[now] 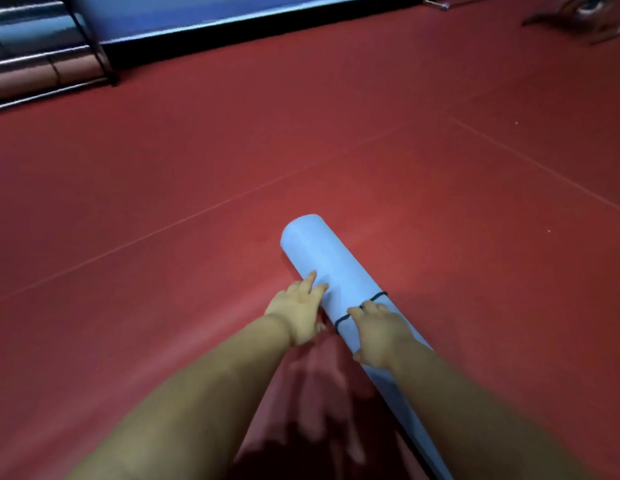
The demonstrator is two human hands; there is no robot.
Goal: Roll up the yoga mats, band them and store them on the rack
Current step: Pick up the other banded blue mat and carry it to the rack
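Rack: metal, far upper left, well apart from both hands. Left hand: forearm extended, fingers straight, tips touching the rolled blue yoga mat (lying on the red floor). Black band: encircles the roll just beside the left fingertips. Right hand: palm down on the roll, fingers curled at the band; whether it pinches the band cannot be told.

Gym studio: red sports floor, mat rack.
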